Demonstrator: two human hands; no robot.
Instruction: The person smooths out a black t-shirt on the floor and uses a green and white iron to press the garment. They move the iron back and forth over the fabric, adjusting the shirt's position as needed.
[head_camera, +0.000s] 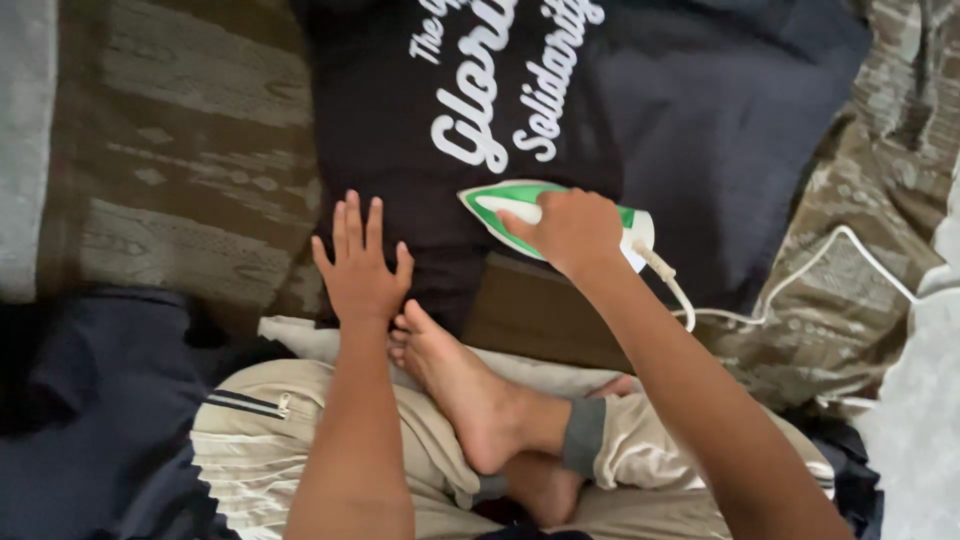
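Note:
A black T-shirt (560, 90) with white lettering lies spread flat on a patterned brown cloth. My right hand (570, 230) grips the handle of a green and white iron (500, 205), which rests on the shirt's lower part with its tip pointing left. My left hand (358, 262) lies flat, fingers spread, pressing the shirt's lower left edge. I sit cross-legged, one bare foot (460, 385) just below the left hand.
The iron's white cord (800, 270) runs right across the patterned brown cloth (180, 170). Dark blue fabric (90, 400) lies at the lower left. Grey-white fabric (920, 400) sits at the right edge. My beige trousers (260, 440) fill the bottom.

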